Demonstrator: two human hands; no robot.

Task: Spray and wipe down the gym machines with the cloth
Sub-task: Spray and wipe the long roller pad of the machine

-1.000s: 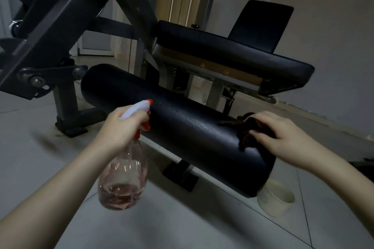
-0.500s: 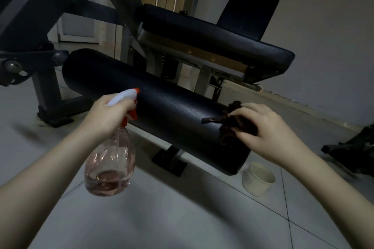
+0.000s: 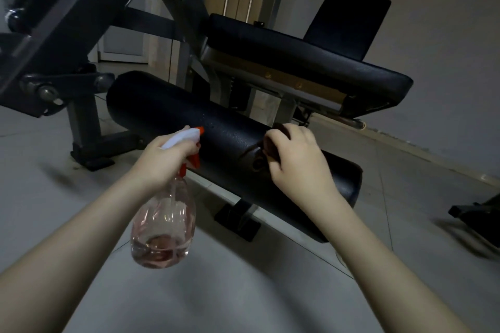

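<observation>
A black padded roller (image 3: 173, 113) of the gym machine runs from centre left down to the right. Fine droplets speckle its top near the middle. My left hand (image 3: 165, 159) grips a clear pinkish spray bottle (image 3: 163, 227) with a white and orange trigger head, its nozzle almost touching the roller. My right hand (image 3: 295, 162) presses a dark brown cloth (image 3: 273, 143) onto the roller's upper side, right of the nozzle. Most of the cloth is hidden under the fingers.
Above the roller sits the machine's black seat pad (image 3: 297, 54) with a back pad (image 3: 349, 21) behind it. A dark steel frame (image 3: 70, 16) fills the upper left. Its foot (image 3: 238, 219) rests on the grey tiled floor. Another dark base (image 3: 479, 211) lies at the right edge.
My right hand slid the cloth leftward along the roller, from near its right end toward the middle. The left hand keeps the bottle by the roller. The view shifted; the white cup is hidden.
</observation>
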